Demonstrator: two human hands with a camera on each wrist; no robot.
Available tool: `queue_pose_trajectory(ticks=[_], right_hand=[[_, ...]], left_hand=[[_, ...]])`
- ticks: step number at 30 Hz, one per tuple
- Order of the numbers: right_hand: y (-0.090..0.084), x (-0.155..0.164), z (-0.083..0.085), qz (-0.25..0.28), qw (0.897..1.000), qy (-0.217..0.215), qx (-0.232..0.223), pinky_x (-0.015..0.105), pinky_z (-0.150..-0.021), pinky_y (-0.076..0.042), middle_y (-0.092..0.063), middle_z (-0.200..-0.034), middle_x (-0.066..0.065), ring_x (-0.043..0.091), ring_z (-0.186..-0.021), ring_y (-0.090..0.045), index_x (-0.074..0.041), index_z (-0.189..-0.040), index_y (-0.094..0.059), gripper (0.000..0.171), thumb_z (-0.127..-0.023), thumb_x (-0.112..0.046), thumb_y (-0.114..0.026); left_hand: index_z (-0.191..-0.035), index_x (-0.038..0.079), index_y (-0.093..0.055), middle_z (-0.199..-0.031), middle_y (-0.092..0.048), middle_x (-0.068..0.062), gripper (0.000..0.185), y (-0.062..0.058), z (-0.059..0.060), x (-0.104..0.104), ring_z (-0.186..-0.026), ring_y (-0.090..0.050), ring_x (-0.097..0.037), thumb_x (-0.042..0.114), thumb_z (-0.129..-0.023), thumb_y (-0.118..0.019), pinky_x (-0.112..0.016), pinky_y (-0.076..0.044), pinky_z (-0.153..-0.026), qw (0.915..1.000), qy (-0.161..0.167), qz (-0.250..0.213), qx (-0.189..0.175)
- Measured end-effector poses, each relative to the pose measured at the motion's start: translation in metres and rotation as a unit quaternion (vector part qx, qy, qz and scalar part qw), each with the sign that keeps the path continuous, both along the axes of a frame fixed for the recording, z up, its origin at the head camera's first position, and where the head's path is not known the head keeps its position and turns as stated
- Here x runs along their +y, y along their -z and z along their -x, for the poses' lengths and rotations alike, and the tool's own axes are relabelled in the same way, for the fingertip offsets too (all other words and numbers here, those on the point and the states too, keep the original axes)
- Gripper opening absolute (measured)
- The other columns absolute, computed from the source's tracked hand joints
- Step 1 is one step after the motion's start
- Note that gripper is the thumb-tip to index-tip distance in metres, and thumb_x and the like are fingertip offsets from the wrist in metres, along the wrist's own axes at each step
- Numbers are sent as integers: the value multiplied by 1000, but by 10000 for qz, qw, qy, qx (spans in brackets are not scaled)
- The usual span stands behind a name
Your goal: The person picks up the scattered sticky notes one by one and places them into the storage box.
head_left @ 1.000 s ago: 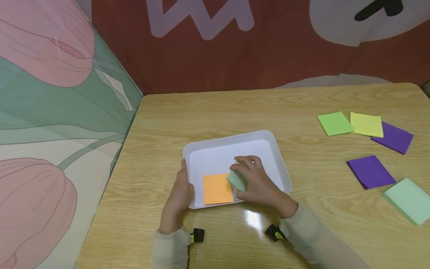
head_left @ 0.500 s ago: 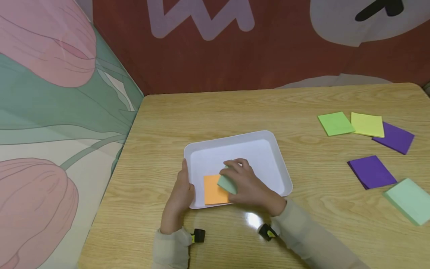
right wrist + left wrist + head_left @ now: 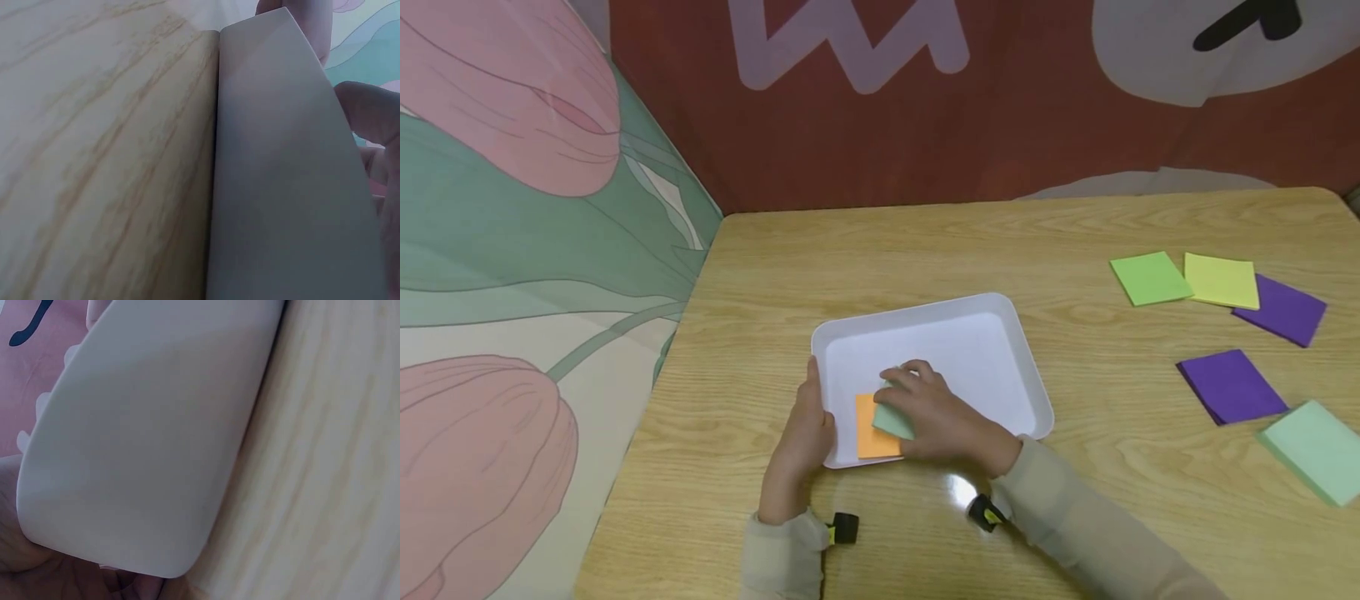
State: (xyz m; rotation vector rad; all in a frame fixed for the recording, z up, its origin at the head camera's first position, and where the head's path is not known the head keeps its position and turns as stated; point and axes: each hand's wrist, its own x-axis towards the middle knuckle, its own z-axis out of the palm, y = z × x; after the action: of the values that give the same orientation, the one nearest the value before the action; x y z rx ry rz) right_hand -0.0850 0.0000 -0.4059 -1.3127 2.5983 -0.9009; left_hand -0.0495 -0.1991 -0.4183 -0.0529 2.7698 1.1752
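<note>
A white rectangular tray (image 3: 973, 354) lies on the table, and its left side is held by my left hand (image 3: 799, 433), thumb at the rim. My right hand (image 3: 936, 417) pinches a pale green sticky note pad (image 3: 891, 422) between thumb and fingers. The pad is tilted over an orange sticky note pad (image 3: 867, 429) in the tray's front left corner, covering part of it. The left wrist view is filled by the tray's outer wall (image 3: 137, 444). Fingers (image 3: 369, 109) of the right hand show above the tray wall (image 3: 281, 162) in the right wrist view.
On the right of the wooden table (image 3: 760, 275) lie a lime green pad (image 3: 1152, 278), a yellow pad (image 3: 1221, 281), two purple pads (image 3: 1232, 386) and another pale green pad (image 3: 1317, 450). Patterned walls border the table at the back and left.
My right hand has moved left with the pale green pad, from the orange pad's right edge to over it. The left hand keeps its place on the tray.
</note>
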Motion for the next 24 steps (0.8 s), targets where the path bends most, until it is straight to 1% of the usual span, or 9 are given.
queue_pose_trajectory(ticks=[3,10,18,24], right_hand=[[1,-2,2,-148,9998,-106,59,43,-84,-33,-44,-122,8,27,-109,-31,-15,-105,-57,47,-59,-19,-65],[1,-5,3,-370,9989,-296,-36,42,-88,-31,-43,-123,8,27,-110,-31,-14,-107,-56,49,-60,-21,-68],[3,-10,5,-564,9971,-443,266,43,-89,-30,-46,-121,8,30,-109,-34,-14,-107,-57,48,-61,-26,-68],[5,-11,3,-901,9948,-475,45,47,-91,-27,-42,-128,9,34,-115,-30,-16,-112,-56,49,-66,-28,-67]], left_hand=[[-134,-7,5,-135,-13,-30,65,-1,-1,0,-124,-14,-33,-12,-77,-25,-44,-15,-99,10000,21,8,44],[-134,-8,5,-133,-14,-33,66,-1,-1,0,-123,-16,-35,-12,-76,-26,-44,-15,-99,9999,89,57,115],[-135,-6,5,-133,-14,-32,66,0,0,0,-124,-14,-35,-11,-77,-26,-44,-15,-99,10000,48,79,-5],[-134,-9,4,-131,-16,-35,67,1,0,0,-122,-16,-37,-13,-74,-27,-45,-15,-99,9997,99,1,226]])
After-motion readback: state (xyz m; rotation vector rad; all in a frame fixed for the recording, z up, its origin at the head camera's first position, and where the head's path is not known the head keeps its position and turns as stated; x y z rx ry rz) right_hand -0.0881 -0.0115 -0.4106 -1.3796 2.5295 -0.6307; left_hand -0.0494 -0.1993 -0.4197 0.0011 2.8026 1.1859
